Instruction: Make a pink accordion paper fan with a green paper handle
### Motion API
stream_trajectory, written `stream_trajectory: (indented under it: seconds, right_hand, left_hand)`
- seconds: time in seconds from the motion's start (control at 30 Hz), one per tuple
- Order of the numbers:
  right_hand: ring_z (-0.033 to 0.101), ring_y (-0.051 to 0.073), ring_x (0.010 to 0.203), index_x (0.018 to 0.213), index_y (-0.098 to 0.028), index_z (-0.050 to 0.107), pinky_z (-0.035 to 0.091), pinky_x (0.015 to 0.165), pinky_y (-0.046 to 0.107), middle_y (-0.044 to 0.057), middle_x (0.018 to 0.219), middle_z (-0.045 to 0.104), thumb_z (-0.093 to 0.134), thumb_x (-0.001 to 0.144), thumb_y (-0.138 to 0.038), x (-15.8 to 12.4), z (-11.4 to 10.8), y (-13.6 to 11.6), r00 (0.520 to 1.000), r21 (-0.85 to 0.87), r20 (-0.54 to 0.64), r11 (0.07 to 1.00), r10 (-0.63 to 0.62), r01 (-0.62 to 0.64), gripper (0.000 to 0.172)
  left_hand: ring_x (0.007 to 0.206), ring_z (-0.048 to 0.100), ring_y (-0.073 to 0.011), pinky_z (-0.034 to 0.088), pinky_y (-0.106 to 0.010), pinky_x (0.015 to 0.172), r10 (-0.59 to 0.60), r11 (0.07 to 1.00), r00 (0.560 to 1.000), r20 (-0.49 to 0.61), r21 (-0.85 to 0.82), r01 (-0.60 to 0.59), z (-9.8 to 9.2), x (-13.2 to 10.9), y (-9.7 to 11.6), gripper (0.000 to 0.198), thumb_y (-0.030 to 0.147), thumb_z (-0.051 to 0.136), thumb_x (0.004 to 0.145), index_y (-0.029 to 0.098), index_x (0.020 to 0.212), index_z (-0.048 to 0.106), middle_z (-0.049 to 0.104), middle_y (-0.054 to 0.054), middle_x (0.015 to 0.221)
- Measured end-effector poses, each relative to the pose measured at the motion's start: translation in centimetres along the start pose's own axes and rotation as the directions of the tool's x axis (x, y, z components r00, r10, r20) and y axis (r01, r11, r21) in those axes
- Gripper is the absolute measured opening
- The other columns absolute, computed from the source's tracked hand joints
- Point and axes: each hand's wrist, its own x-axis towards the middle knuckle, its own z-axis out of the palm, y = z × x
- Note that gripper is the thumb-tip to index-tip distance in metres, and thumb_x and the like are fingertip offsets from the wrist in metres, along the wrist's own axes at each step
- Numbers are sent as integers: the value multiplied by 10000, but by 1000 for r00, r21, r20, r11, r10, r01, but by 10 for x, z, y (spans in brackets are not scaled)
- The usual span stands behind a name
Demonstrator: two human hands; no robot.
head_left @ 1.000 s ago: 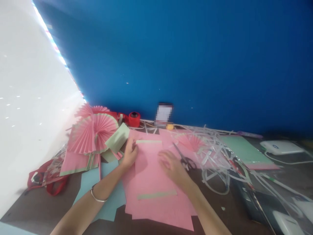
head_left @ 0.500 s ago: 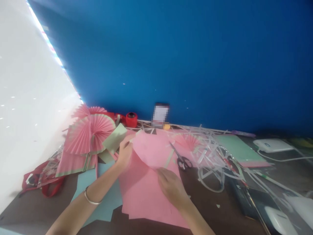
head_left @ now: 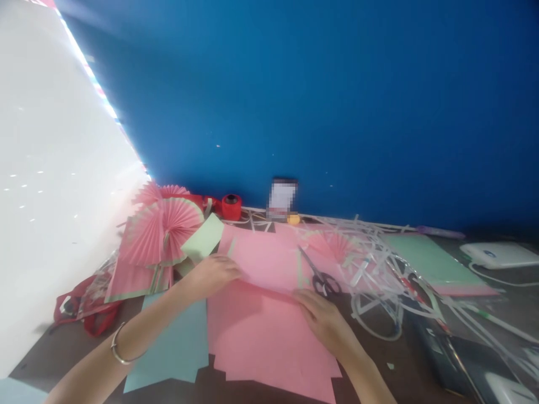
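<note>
A pink paper sheet point(head_left: 265, 258) with a pale green strip along it is between my hands, its near edge slightly raised above more pink sheets point(head_left: 269, 342). My left hand point(head_left: 215, 274) pinches this sheet at its near left corner. At the near right corner, my right hand point(head_left: 322, 314) has its fingers closed on the same edge; the thumbs are mostly hidden. Black-handled scissors point(head_left: 325, 282) lie just beyond my right hand. Pale blue-green sheets point(head_left: 174, 348) lie under my left forearm, and a loose light green piece of paper point(head_left: 204, 238) is beyond that hand.
Pleated pink paper fans point(head_left: 168, 233) with green borders are piled at left. Red tape point(head_left: 231, 207) stands by the blue wall point(head_left: 295, 101). Tangled white strips point(head_left: 374, 275) spread to the right, near packaged green paper point(head_left: 429, 258) and a white device point(head_left: 499, 255).
My left hand has come down from the sheet's far left side to its near left corner. My right hand has shifted right along the near edge. The sheet now lies straighter.
</note>
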Motion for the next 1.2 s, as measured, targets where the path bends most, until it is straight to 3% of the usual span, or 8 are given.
stream_trajectory:
  seconds: [0.17, 0.3, 0.47, 0.57, 0.73, 0.87, 1.1, 1.2]
  right_hand:
    - [622, 171, 790, 846, -206, 603, 507, 728, 309, 50, 834, 659, 406, 879, -179, 9, -10, -1, 994, 57, 81, 995, 79, -83, 201]
    - [589, 179, 755, 781, -204, 594, 476, 723, 338, 46, 765, 637, 420, 887, -204, 12, -14, 0, 988, 56, 117, 993, 97, -105, 204]
    - [586, 174, 756, 771, -212, 594, 469, 749, 335, 37, 764, 637, 469, 876, -251, 9, -10, 7, 981, 104, 134, 983, 140, -154, 169]
    - [586, 173, 747, 749, -213, 587, 469, 741, 328, 34, 755, 634, 498, 863, -274, 6, -7, 11, 978, 121, 137, 977, 156, -173, 157]
    - [591, 182, 768, 759, -216, 587, 476, 719, 323, 42, 780, 632, 486, 864, -286, 5, -5, 15, 975, 128, 134, 972, 178, -195, 162]
    - [588, 191, 827, 762, -221, 591, 473, 748, 335, 53, 850, 622, 481, 864, -296, 3, -1, 16, 973, 108, 117, 972, 198, -211, 168]
    - [574, 189, 783, 680, -214, 546, 465, 687, 313, 48, 813, 598, 495, 848, -337, 6, 3, 14, 958, 128, 77, 950, 276, -284, 215]
    - [566, 187, 757, 680, -213, 537, 458, 668, 305, 46, 796, 591, 499, 844, -338, 7, 4, 12, 950, 135, 62, 940, 306, -312, 210]
  left_hand:
    - [841, 590, -166, 447, -309, 759, 87, 994, 990, -114, 69, -79, 29, -20, -8, 235, 88, 422, 855, 189, 948, 612, 644, -59, 903]
    - [820, 577, -160, 439, -282, 729, 35, 998, 983, -180, -54, -45, 40, -30, -12, 244, 108, 381, 879, 176, 920, 611, 626, -58, 873]
    - [711, 548, -118, 429, -233, 671, -182, 944, 967, -178, -307, 121, 38, -35, -17, 149, 174, 494, 840, 157, 741, 604, 563, -35, 802]
    - [745, 555, -119, 434, -235, 700, -204, 913, 967, -151, -386, 132, 36, -37, -19, 119, 151, 524, 809, 154, 707, 586, 562, -36, 831]
    - [829, 555, -135, 441, -252, 764, -247, 897, 965, -86, -397, 194, 31, -41, -18, 120, 107, 512, 774, 159, 689, 579, 559, -54, 938]
    - [788, 546, -125, 440, -235, 723, -279, 893, 958, -62, -384, 236, 28, -39, -16, 129, 97, 512, 756, 156, 660, 574, 531, -42, 883]
    - [776, 558, -122, 438, -250, 740, -441, 822, 896, -42, -420, 385, 26, -35, -14, 124, 153, 534, 765, 159, 641, 543, 556, -26, 925]
    - [820, 568, -137, 433, -271, 781, -455, 805, 890, -31, -441, 396, 27, -35, -14, 128, 194, 540, 775, 161, 652, 539, 563, -29, 947]
